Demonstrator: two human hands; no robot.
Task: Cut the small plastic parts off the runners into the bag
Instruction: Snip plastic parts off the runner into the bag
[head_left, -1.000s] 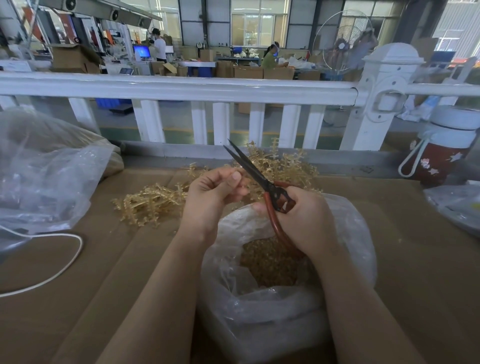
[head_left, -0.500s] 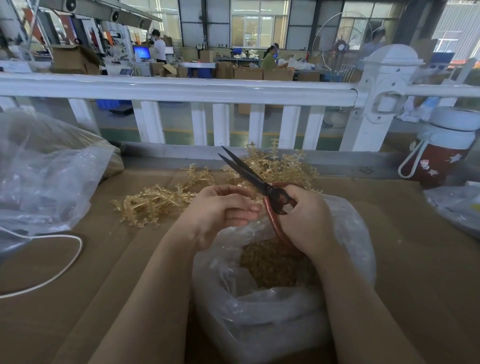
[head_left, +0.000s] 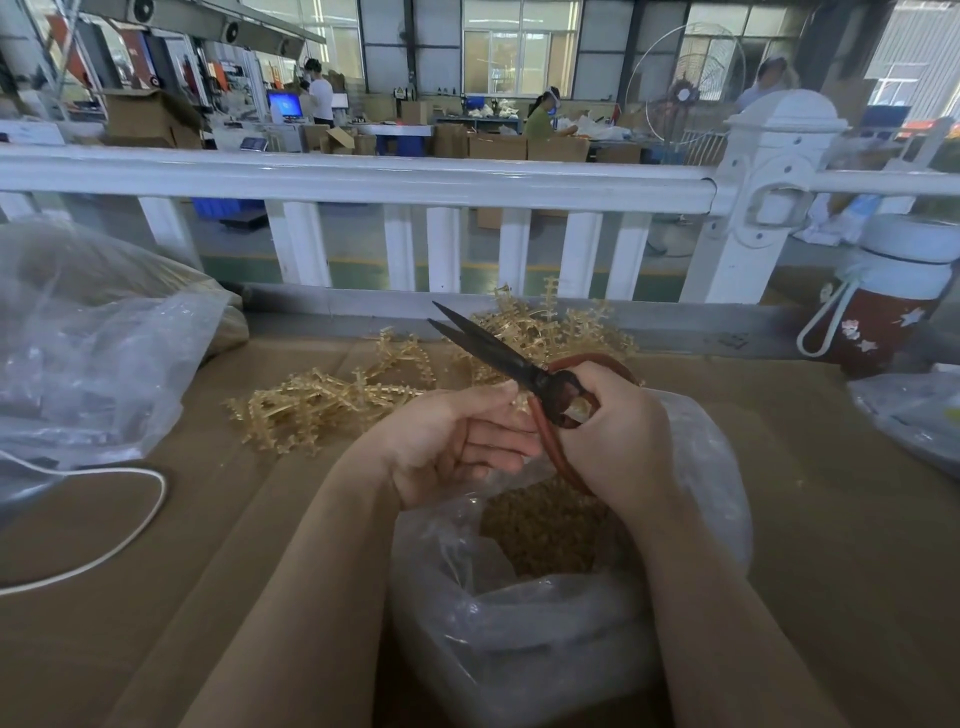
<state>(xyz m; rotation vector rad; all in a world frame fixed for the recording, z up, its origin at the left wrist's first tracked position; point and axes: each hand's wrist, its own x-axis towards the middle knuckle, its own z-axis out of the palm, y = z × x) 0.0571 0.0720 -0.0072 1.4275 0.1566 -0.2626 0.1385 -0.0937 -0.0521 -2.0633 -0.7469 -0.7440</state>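
Observation:
My right hand (head_left: 618, 436) grips the red handles of the black scissors (head_left: 488, 348). The blades are slightly apart and point up and to the left. Just left of the pivot, my left hand (head_left: 447, 441) is turned palm-in, its thumb and forefinger pinching a small golden runner piece (head_left: 519, 402) that is mostly hidden. Both hands hover over the open clear bag (head_left: 545, 649), which holds a heap of cut golden parts (head_left: 545, 525). Uncut golden runners (head_left: 332, 405) lie in a pile on the cardboard behind my hands.
A large crumpled plastic bag (head_left: 93, 353) lies at the left, with a white cable (head_left: 130, 530) looping in front of it. A red bottle with a white lid (head_left: 883, 312) and another plastic bag (head_left: 914, 410) are at the right. A white railing (head_left: 363, 182) runs along the back.
My left hand has dropped from the blades and turned palm-in, its fingers uncurling. The scissors have tilted a little lower and their blades stay slightly apart.

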